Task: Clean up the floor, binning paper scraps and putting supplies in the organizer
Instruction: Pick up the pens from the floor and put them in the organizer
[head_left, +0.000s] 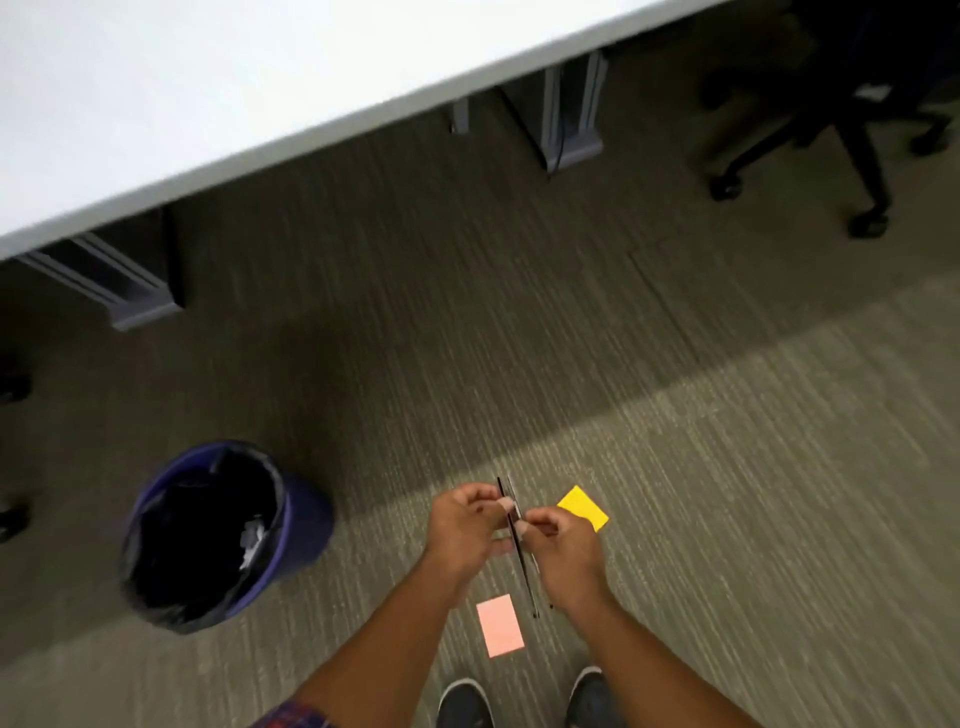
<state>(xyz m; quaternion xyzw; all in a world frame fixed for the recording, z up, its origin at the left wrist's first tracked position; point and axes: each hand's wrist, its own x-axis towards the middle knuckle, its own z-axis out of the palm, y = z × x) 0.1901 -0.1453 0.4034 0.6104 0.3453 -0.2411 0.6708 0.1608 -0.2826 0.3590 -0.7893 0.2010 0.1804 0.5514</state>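
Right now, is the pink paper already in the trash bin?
No, the pink paper lies on the carpet near the shoes, apart from the trash bin.

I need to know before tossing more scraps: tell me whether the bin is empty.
Not empty. The blue bin stands upright on the carpet, and white paper scraps lie inside its black liner.

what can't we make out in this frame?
- Head view: thin dark sticks held in both hands, left hand and right hand; too thin and blurred to tell pens from pencils.
- Bin: contents lost in the dark liner.
- Organizer: outside the frame.
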